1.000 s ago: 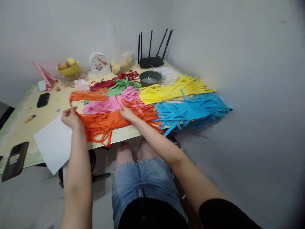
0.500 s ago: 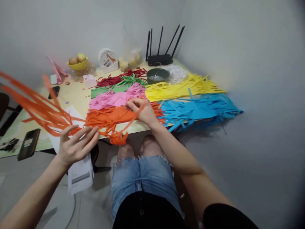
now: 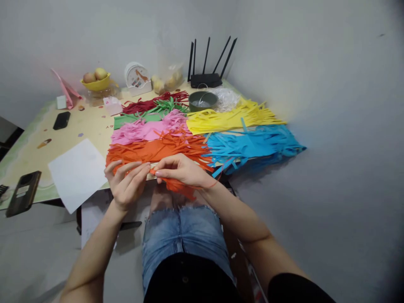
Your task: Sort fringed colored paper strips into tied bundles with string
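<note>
I've just brought the left hand (image 3: 128,183) in to the right hand (image 3: 183,170), so the orange fringe (image 3: 179,187) hangs gathered off the near edge of the table (image 3: 90,124). The right pinches it; I can't tell whether the left's curved fingers grip

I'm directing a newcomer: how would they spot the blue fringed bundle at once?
Find the table, then its front edge, right of the orange bundle. The blue fringed bundle lies there, just in front of the yellow bundle; it alone among the fringes is blue.
</note>
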Demonstrator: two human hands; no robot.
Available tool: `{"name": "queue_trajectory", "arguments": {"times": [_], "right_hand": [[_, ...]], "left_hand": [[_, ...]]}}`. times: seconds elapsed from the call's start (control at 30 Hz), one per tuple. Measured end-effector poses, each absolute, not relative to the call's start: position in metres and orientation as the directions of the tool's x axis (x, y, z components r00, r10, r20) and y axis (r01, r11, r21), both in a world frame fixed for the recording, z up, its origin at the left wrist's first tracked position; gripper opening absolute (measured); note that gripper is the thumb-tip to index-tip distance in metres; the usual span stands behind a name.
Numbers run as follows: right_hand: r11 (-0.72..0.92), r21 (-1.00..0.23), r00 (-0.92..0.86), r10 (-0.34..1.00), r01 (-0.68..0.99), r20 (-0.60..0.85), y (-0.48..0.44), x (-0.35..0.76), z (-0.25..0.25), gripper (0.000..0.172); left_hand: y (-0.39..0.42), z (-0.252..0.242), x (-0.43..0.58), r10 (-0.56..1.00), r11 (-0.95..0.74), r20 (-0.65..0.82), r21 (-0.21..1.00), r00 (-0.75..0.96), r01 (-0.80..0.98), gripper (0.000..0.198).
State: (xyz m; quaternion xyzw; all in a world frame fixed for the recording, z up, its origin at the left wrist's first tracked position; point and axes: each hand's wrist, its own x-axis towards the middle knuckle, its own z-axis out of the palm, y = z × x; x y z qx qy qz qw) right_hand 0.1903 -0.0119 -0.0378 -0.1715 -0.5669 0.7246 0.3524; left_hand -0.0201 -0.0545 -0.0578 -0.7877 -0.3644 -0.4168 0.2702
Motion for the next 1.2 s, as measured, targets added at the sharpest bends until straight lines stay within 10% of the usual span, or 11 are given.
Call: {"name": "queue_trajectory", "arguments": {"times": [0.17,0.33,0.7,1.0,1.2], "right_hand": [[-0.104,-0.896,-0.612,0.763,-0.432,0.207,-0.012,0.186,-0.051,0.034],[0.096,-0.923,-0.377,0.893,-0.373,0.245,-0.013,0.184,-0.061,0.027],[0.701,-0.668,-0.386,0.705,0.249,0.595,0.002,0.211,-0.072,0.022],[0.626,-0.754,-0.655,0.657,0.197,0.374,0.029,0.25,-0.063,0.015],[0.512,-0.835,-0.675,0.691,0.202,0.26,0.051,0.263,-0.061,0.01]], "left_hand": [[-0.056,-0.07,0.023,0.566,-0.596,0.818,0.492,-0.102,0.635,0.013],[-0.052,-0.077,0.048,0.865,-0.347,0.347,0.935,-0.364,0.067,0.017],[-0.037,-0.099,0.06,0.909,-0.163,0.118,0.984,-0.4,-0.079,0.023],[-0.028,-0.102,0.076,0.957,0.278,-0.288,0.901,0.021,-0.333,0.041],[-0.018,-0.102,0.076,0.95,0.311,-0.299,0.918,0.085,-0.246,0.036]]}}
